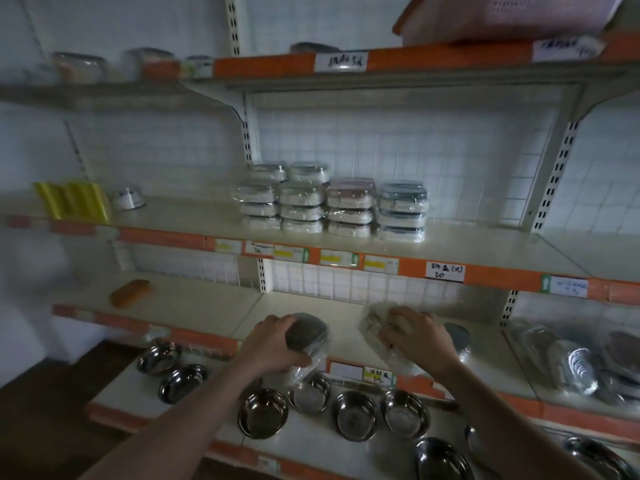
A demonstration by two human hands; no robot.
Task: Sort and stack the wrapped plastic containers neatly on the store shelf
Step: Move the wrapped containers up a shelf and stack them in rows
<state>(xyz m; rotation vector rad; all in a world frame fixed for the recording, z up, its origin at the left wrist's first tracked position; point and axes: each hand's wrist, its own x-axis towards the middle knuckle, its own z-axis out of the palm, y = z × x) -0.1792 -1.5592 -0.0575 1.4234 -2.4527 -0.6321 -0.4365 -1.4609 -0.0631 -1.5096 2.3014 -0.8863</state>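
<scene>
My left hand grips a wrapped container with a dark grey lid at the front of the lower shelf. My right hand holds a second wrapped container a little to the right, its clear film crumpled under my fingers. Another dark-lidded container sits just behind my right hand, partly hidden. On the middle shelf several stacks of wrapped containers stand side by side, with white, brownish and grey lids.
Steel bowls fill the bottom shelf below my arms. More wrapped metal ware lies at the lower shelf's right end. An orange block lies at its left. Yellow packs stand on the middle shelf's left. A pink basket sits on top.
</scene>
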